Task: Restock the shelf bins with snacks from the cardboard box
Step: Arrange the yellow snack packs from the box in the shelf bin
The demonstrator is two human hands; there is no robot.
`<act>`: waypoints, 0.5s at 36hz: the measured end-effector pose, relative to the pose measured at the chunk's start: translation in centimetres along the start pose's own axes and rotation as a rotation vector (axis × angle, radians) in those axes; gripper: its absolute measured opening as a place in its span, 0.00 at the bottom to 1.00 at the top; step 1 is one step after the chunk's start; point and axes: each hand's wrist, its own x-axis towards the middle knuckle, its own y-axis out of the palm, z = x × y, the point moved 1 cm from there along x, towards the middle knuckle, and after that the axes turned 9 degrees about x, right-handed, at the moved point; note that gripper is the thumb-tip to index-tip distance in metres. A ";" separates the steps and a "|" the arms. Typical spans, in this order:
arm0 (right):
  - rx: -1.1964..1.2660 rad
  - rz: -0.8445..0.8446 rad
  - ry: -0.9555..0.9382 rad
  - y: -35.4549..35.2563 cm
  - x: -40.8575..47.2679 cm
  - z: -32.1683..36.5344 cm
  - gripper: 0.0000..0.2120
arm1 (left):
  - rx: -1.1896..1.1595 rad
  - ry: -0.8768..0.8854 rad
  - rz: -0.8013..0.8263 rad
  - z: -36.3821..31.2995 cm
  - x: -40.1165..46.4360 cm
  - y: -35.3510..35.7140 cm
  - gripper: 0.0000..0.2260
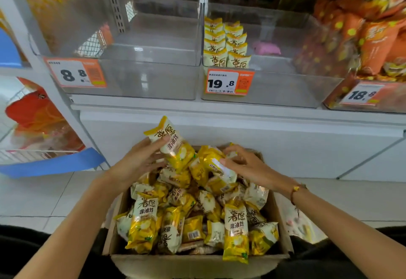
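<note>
A cardboard box (197,264) in front of me is full of yellow-and-white snack packets. My left hand (140,160) grips one packet (170,142) and holds it up over the far end of the box. My right hand (246,166) curls its fingers round another packet (214,161) lying on top of the pile. Above, the clear middle bin (274,89) with the 19.8 price tag holds two short rows of the same packets (226,43) at its left side. The rest of that bin is bare apart from a pink item (267,48) at the back.
The clear left bin (140,76), tagged 8.8, holds nothing visible. The right bin (360,43), tagged 18.8, is piled with orange packets. A white shelf ledge (219,105) runs below the bins. A blue-edged rack (50,162) with orange snacks stands at the left.
</note>
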 end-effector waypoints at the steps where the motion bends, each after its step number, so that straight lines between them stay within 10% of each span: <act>1: 0.154 0.010 0.046 0.0 -0.1 0.4 0.22 | -0.080 0.005 -0.019 -0.3 -0.2 0.2 0.42; 8: 0.817 0.128 0.145 0.3 -0.2 3.2 0.17 | -0.188 -0.010 -0.122 -2.0 -1.0 1.8 0.20; 18: 0.324 0.109 0.061 -0.7 -1.0 5.9 0.31 | -0.027 0.011 -0.110 -3.6 -2.1 5.0 0.09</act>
